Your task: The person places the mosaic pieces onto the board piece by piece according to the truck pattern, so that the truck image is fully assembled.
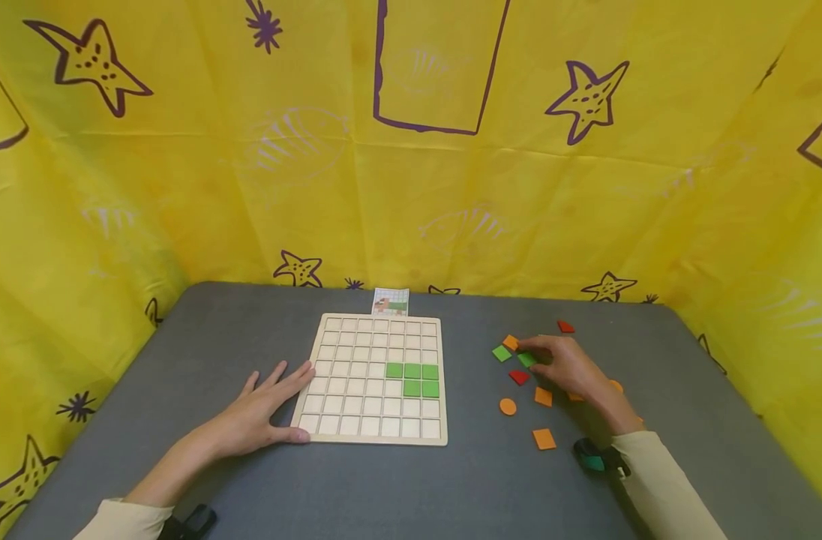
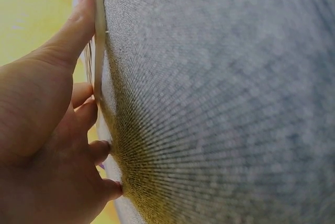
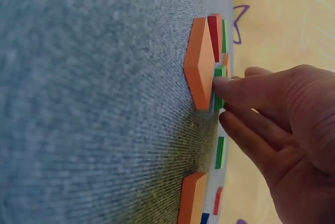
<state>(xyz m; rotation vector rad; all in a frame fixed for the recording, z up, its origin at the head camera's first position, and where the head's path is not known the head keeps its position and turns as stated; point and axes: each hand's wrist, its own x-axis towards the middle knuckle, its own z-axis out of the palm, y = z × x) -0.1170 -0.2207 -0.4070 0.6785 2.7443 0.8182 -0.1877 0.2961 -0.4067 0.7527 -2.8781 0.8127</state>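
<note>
My left hand (image 1: 249, 420) rests at the left edge of a pale wooden grid board (image 1: 350, 425), fingers spread. In the left wrist view its thumb (image 2: 78, 22) lies against the board's edge, and some fingertips touch the table. Several green square tiles (image 1: 412, 371) sit in cells on the board's right side. Right of the board, my right hand (image 1: 569, 369) pinches a green tile (image 1: 526, 361) low among loose tiles. Its thumb touches that tile in the right wrist view. Close by lie an orange square (image 1: 511, 342), another green tile (image 1: 502, 353) and a red piece (image 1: 519, 377).
A small picture card (image 1: 391, 300) lies behind the board. Nearer me are an orange disc (image 1: 508, 406) and orange squares (image 1: 544, 439). Another red piece (image 1: 566, 327) lies farther back. A yellow patterned cloth (image 1: 411, 195) hangs behind the grey table (image 1: 411, 495).
</note>
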